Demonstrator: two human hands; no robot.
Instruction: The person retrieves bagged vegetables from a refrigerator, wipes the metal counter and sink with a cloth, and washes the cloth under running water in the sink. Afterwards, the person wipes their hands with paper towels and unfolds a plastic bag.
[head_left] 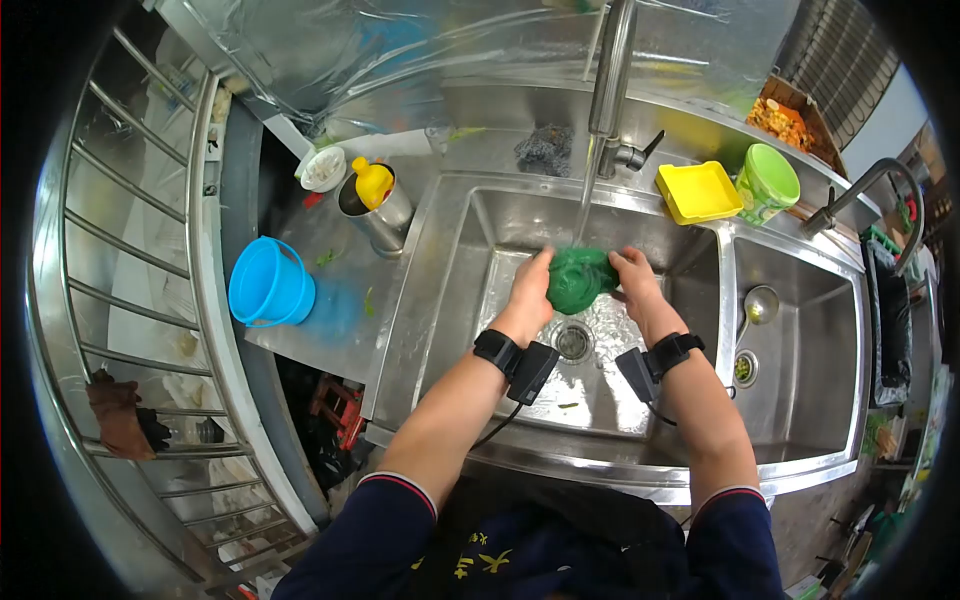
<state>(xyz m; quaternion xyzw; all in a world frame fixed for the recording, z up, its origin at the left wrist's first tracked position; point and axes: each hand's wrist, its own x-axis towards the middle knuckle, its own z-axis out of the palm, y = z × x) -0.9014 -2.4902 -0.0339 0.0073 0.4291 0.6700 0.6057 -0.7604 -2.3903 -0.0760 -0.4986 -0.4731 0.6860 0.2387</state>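
Both hands hold a bunched, rounded green thing (578, 284), which looks like soft cloth or mesh; its exact kind is unclear. My left hand (531, 295) grips its left side and my right hand (643, 284) pinches its upper right edge. Above it, the tall faucet (612, 75) runs a thin stream of water down towards the green thing. Below lies the large steel sink basin (480, 385), its floor wet, with a round drain strainer (573, 342) just under the hands.
On the left counter stand a blue bucket (270, 283) and a steel container (388, 222) with a yellow bottle (373, 184). Behind the sink are a scouring pad (545, 150), a yellow tray (698, 192) and a green tub (767, 182). A ladle (760, 306) lies in the right basin.
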